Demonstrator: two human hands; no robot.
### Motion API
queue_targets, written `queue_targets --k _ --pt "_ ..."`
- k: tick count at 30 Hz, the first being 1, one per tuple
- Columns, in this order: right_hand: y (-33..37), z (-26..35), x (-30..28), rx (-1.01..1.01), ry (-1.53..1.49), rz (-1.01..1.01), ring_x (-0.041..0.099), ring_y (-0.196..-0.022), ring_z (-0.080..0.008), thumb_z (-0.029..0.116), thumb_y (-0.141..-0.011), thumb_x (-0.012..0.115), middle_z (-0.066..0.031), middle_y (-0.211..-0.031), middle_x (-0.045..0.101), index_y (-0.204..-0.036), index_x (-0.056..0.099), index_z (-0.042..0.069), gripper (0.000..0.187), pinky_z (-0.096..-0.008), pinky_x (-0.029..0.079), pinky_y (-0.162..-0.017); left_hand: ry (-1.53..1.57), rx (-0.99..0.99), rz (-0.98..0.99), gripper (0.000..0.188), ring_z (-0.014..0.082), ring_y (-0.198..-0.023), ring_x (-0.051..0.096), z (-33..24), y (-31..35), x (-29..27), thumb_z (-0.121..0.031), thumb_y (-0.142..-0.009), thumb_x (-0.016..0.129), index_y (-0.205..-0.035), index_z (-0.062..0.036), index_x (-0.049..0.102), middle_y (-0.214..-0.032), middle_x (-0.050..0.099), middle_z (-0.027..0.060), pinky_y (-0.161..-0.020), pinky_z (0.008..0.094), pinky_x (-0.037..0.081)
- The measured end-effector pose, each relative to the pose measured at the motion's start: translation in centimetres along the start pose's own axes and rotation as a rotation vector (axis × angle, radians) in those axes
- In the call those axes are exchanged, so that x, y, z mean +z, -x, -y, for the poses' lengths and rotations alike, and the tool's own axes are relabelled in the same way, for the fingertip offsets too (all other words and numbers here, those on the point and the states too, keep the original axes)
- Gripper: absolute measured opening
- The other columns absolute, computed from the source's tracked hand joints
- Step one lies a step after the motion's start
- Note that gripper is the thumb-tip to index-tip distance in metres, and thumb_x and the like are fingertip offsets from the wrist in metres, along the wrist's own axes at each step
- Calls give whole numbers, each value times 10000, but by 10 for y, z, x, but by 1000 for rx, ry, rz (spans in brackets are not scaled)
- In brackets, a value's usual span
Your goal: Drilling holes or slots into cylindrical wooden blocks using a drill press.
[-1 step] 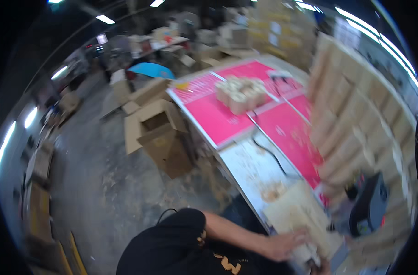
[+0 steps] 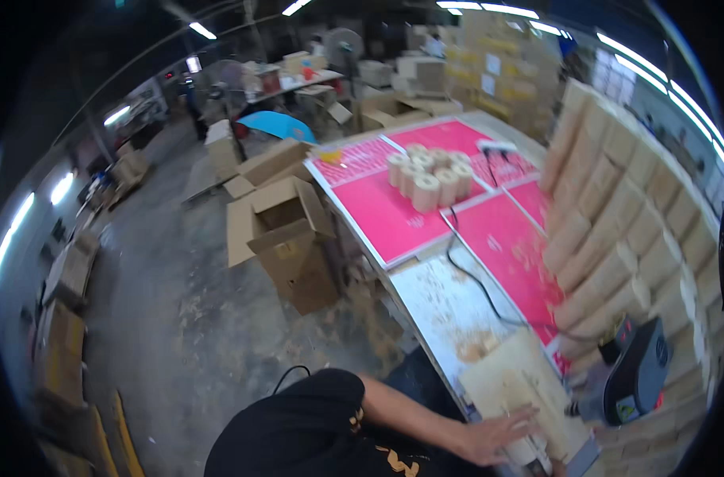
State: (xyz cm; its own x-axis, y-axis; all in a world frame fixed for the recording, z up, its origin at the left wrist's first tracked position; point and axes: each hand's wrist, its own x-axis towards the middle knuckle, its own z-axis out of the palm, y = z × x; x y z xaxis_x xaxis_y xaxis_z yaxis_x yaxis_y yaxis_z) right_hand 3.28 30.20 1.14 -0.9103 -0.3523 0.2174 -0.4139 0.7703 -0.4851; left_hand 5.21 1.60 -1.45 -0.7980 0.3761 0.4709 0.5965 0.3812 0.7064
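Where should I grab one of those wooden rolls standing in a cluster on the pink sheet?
Take an outer wooden roll at the near edge of the cluster by its round side wall. It stands upright on the pink sheet with other rolls packed behind it, so only the near side looks free. Probably come in level from the table's open edge, fingers wrapping around the curve.

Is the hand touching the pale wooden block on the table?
Touching. The head view shows the left hand lying flat on the wooden block.
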Motion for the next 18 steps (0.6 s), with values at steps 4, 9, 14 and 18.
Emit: queue_targets --k 4,9,14,18 --pt "-15 -4 2 14 -47 43 651 -919 -312 170 -877 754 -163 -1085 694 -1224 660 47 379 -416 516 -864 96 -80 -265 718 473 -1319 405 -22 -6 -24 -272 -824 750 -1396 -22 395 -1415 416 298 -1083 516 372" --pt "12 -10 -30 188 -148 -10 702 -945 -234 241 -793 843 -169 -1070 745 -1162 732 67 422 -355 524 -849 -230 -129 146 480 400 -1362 429 34 -19 -43 -331 -1018 494 -1331 33 504 -1406 493 261 -1128 488 347" --pt "76 6 -71 668 128 55 672 -854 -235 206 -818 817 -124 -961 740 -1145 736 67 364 -352 523 -812 -278 240 183 429 399 -1355 432 48 -23 34 -314 -1028 426 -1226 30 587 -1312 565 237 -1159 522 291" --pt "156 -38 -64 618 -206 -167 664 -897 -222 206 -828 810 -138 -995 732 -1179 727 80 382 -356 516 -845 -167 346 244 327 425 -1334 446 68 -53 72 -308 -924 521 -1077 -48 650 -1305 572 237 -1119 598 312"
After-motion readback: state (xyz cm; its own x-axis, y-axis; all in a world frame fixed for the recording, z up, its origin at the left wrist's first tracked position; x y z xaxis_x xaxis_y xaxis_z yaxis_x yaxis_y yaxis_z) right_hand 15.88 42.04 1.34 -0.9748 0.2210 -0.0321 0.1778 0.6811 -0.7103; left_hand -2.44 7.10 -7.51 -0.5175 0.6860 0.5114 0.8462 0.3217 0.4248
